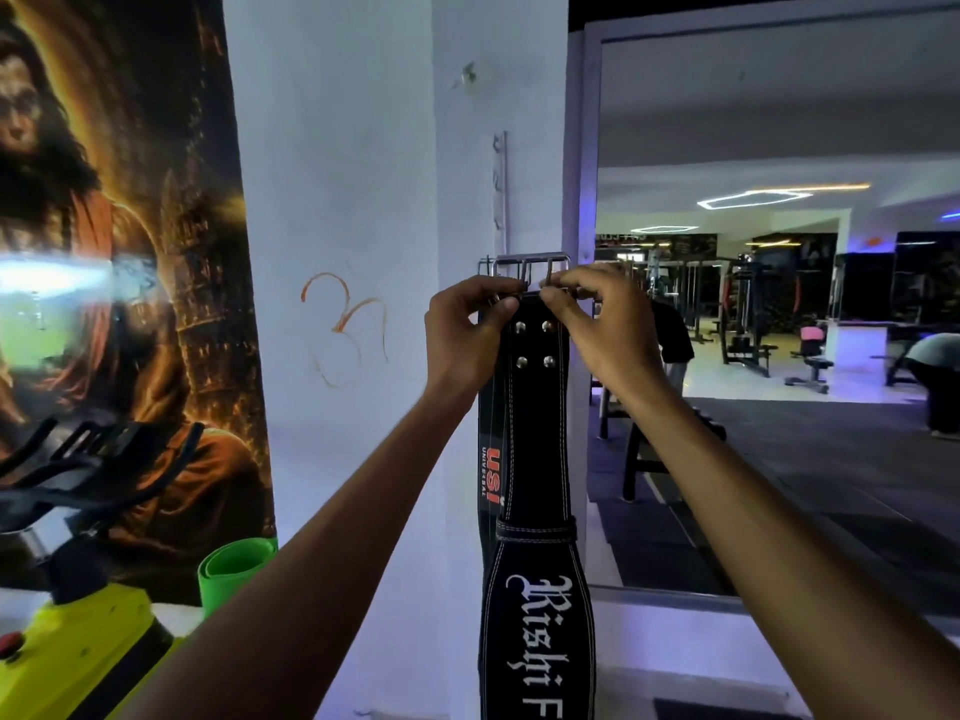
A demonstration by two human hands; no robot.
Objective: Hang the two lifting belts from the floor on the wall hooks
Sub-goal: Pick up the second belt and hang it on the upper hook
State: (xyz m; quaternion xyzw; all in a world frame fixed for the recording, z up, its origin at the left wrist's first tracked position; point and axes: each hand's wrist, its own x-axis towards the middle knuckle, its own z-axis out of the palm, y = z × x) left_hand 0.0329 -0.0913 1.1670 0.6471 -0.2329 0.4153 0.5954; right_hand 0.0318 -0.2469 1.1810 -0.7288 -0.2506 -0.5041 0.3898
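Note:
A black leather lifting belt (535, 444) with white gothic lettering hangs down the white pillar. Its steel buckle (530, 270) sits at the foot of the metal hook rail (500, 194). My left hand (467, 330) pinches the belt's top at the left, just under the buckle. My right hand (602, 324) pinches it at the right. Behind it hangs a second black belt (491, 459) with a red logo, mostly hidden, its buckle peeking out at the left. Whether the front buckle rests on a hook is hidden by my fingers.
A large dark poster (119, 252) covers the wall at the left. A yellow exercise machine (78, 652) and a green roll (228, 569) stand at lower left. A mirror (779, 304) at the right reflects the gym floor and machines.

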